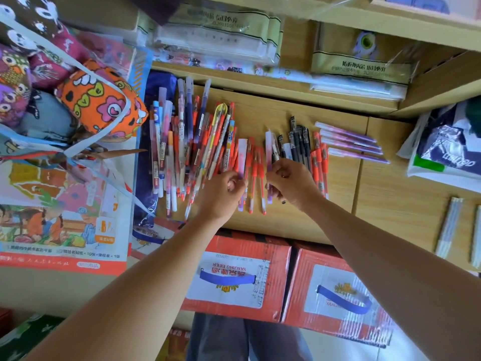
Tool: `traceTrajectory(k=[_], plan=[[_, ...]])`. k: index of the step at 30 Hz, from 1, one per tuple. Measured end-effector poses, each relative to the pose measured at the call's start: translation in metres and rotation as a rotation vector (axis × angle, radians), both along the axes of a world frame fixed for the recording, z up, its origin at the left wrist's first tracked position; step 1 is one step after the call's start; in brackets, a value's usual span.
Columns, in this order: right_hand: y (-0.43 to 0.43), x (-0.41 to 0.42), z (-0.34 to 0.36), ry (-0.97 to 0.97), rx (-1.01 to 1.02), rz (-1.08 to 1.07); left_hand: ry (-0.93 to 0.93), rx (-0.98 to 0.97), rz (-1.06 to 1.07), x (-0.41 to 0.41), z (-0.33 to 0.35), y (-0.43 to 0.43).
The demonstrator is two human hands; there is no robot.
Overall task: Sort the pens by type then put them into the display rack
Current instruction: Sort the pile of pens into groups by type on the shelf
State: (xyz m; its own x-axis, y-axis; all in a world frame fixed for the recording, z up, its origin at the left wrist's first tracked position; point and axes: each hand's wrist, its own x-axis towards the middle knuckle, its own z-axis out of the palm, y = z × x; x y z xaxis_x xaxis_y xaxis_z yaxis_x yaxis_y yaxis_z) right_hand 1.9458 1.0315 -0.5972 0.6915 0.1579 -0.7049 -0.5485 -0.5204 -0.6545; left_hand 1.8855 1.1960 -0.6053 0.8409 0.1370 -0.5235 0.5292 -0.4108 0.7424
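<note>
Both hands are working over a wooden shelf [260, 113] on which the pens are lying.

1. The left hand [221, 196] is curling its fingers around the lower part of a pink-capped pen [242, 155], whose cap is pointing far.
2. The right hand [292, 183] is pinching a purple pen [268, 149] between thumb and fingers; this pen is also standing roughly lengthwise, cap far.
3. The two held pens are lying near each other, with a few loose red pens [256, 183] resting on the shelf between the hands.

Pen locations relative to the hands:
- A mixed heap [182, 142] of unsorted pens is lying to the left of the left hand, touching its fingers.
- A group of black pens [299, 144] is lying just far of the right hand.
- A second red group [321, 162] is lying just right of the right hand.
- Four pale purple pens [348, 142] are lying in a row further right, well apart from both hands.

Two red cartons [234, 277] are sitting on the near side, below the forearms. Patterned cushions [99, 100] are lying to the far left.
</note>
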Motion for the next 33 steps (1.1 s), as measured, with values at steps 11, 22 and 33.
traceTrajectory(k=[11,22,33], plan=[[-0.030,-0.019,0.013,-0.103,0.118,0.216,0.214,-0.493,0.376,0.006,0.025,-0.048],[-0.113,-0.007,0.028,-0.093,-0.044,0.186,-0.054,0.045,-0.242,0.022,0.026,-0.105],[-0.201,0.033,0.005,-0.318,-0.444,0.322,-0.447,0.640,-1.137,0.052,-0.008,-0.142]])
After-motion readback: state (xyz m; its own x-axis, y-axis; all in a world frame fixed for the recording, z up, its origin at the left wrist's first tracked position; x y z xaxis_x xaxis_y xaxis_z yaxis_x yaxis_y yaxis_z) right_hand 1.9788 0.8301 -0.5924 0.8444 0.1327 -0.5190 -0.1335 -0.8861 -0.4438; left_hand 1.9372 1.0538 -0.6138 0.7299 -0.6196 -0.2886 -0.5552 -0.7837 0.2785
